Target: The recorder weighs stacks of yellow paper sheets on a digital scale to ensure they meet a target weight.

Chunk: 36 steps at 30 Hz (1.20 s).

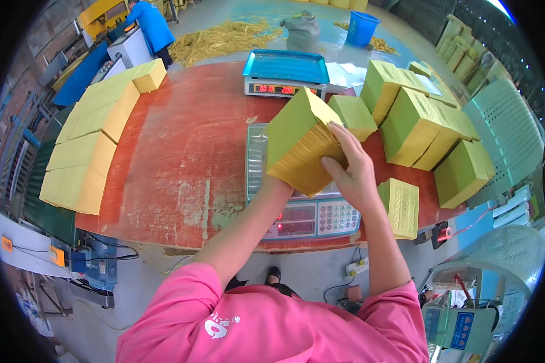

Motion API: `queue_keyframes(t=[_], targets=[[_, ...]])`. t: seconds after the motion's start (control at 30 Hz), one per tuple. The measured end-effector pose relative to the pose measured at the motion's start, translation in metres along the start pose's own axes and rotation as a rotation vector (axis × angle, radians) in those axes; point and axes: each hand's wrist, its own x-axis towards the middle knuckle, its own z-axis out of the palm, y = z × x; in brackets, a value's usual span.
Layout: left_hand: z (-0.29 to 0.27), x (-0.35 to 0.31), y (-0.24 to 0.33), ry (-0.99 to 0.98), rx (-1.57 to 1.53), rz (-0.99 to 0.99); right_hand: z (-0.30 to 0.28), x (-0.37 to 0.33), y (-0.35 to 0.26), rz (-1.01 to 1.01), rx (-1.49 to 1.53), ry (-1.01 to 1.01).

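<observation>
Between my two hands a thick stack of yellow paper sheets (303, 142) is held tilted above a digital scale (339, 216) at the table's near edge. My right hand (352, 166) grips its right side, thumb and fingers pressed against the sheet edges. My left hand (278, 184) is under the lower left of the stack, its fingers hidden behind the paper. Just beyond, a second scale with a blue tray (286, 66) shows lit red digits. A smaller yellow stack (352, 116) stands right of the held one, and another (399, 207) lies by my right forearm.
A row of yellow paper stacks (85, 157) lines the left edge of the red table (163, 145). More stacks (415, 124) crowd its right side. White papers (345, 75) lie near the far scale. Beyond are a blue bin (363, 29), loose yellow scraps (224, 41) and a person in blue (150, 27).
</observation>
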Motion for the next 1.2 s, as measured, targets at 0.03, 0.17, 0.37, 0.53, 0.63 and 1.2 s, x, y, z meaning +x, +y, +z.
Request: queue_keyframes(t=[0.03,0.17,0.37,0.53,0.63,1.2], targets=[[-0.010,0.005,0.003,0.051,0.058,0.041,-0.001,0.006,-0.004,0.021,-0.004,-0.027],[-0.031,-0.036,0.016,0.289,-0.055,-0.064,0.011,0.011,-0.009,0.051,-0.136,-0.129],[-0.068,-0.128,0.129,0.256,0.114,-0.576,0.042,-0.015,-0.061,-0.023,-0.589,-0.273],[-0.166,-0.110,0.347,0.449,1.270,-0.331,0.123,-0.005,-0.104,-0.144,-0.320,-0.082],[-0.226,-0.048,0.470,0.650,1.870,-0.046,0.242,-0.007,-0.118,0.001,0.197,-0.424],[-0.480,0.265,0.740,0.434,1.681,-0.116,0.404,-0.052,-0.108,0.235,-0.308,-0.712]])
